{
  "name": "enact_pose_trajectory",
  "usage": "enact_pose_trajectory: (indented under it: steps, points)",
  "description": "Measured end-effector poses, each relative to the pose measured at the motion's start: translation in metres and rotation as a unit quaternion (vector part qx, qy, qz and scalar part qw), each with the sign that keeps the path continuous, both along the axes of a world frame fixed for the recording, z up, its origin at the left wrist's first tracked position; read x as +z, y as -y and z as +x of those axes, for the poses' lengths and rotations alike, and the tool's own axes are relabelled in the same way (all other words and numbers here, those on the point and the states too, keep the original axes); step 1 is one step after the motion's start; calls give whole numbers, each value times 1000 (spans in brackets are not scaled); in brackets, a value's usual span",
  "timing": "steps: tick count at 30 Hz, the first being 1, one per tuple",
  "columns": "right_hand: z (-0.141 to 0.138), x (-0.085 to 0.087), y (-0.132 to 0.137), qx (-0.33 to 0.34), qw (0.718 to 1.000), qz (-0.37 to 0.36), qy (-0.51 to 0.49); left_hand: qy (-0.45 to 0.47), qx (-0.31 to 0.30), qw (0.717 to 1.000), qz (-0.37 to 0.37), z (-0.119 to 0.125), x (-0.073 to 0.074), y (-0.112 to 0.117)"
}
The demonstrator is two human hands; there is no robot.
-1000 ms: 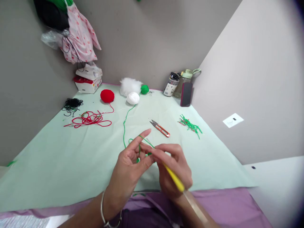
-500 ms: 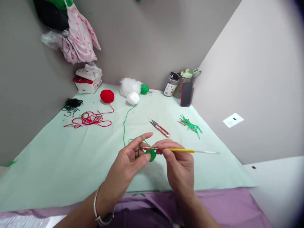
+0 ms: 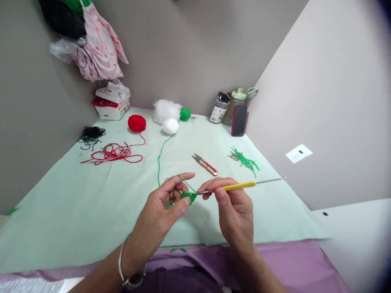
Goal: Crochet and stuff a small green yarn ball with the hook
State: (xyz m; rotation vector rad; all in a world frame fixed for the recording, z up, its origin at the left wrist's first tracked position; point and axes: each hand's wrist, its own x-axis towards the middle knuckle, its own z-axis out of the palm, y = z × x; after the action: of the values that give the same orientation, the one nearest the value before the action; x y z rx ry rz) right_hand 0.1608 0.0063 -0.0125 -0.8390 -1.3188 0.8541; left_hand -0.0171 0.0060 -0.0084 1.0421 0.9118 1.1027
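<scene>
My left hand (image 3: 163, 209) pinches a small green crochet piece (image 3: 189, 198) between thumb and fingers, with green yarn (image 3: 187, 182) running over its raised index finger. In my right hand (image 3: 235, 211) is a crochet hook with a yellow handle (image 3: 240, 186), its metal tip at the upper edge of the green piece. Whether the tip is inside a stitch I cannot tell. The yarn trails back across the table toward a green yarn ball (image 3: 185, 114). Beyond my hands lie orange-handled thread snips (image 3: 205, 164).
A red yarn ball (image 3: 137, 123), loose red yarn (image 3: 114, 154), black yarn (image 3: 92, 135), a white ball (image 3: 170, 126) and white stuffing (image 3: 166, 110) lie farther back. To the right are green yarn scraps (image 3: 244, 159), a phone (image 3: 238, 121), a bottle (image 3: 229, 114) and a labelled can (image 3: 218, 112).
The hook's rear end has swung upward and its tip has drawn back to the right. The green piece is turned more edge-on, and my right hand has shifted slightly right.
</scene>
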Motion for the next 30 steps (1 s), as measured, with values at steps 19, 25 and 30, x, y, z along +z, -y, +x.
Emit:
enact_pose_trajectory:
  steps: [19,25,30]
  points:
    - [0,0,7,-49,951,200,229,-115,97,984,92,8,7,2]
    - [1,-9,6,-106,895,307,307,-86,119,987,67,13,8,9]
    - [1,-11,5,-90,946,236,201,-84,115,987,70,11,8,8]
